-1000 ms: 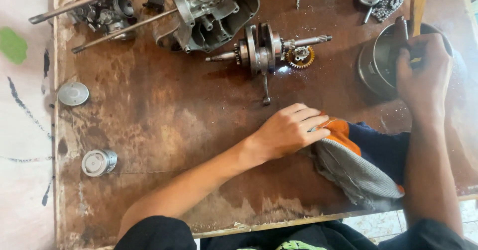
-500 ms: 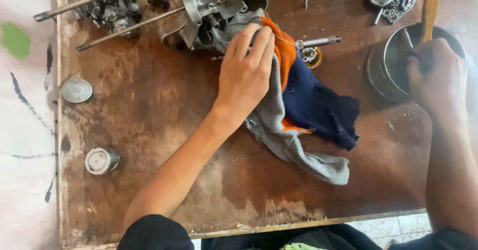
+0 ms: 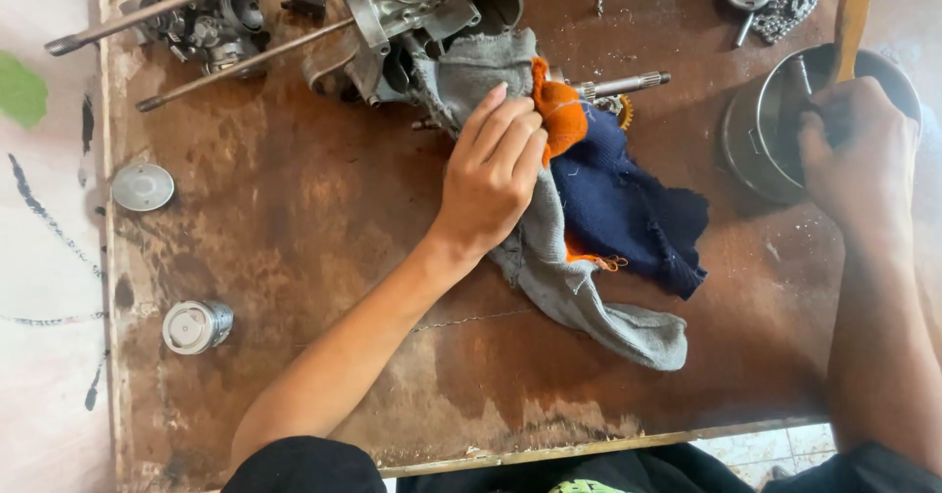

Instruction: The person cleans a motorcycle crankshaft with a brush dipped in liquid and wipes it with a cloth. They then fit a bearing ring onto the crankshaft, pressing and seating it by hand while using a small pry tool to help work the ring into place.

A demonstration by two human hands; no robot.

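We press our left hand [image 3: 496,164], fingers together, on the grey, orange and navy rag [image 3: 589,228] covering the metal crankshaft [image 3: 618,86]; wiping seems underway. Our right hand [image 3: 854,150] grips inside the round steel bowl [image 3: 760,135]; next we need firm rubbing.

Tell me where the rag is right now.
The rag lies mid-table in the head view, under the left hand. Its top is draped over the metal engine part, left of the metal pot.

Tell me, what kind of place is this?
Most likely a small engine repair workshop. An engine casing and loose metal parts lie on a stained wooden workbench, the left hand presses a rag down near the casing, and the right hand reaches into a metal pot.
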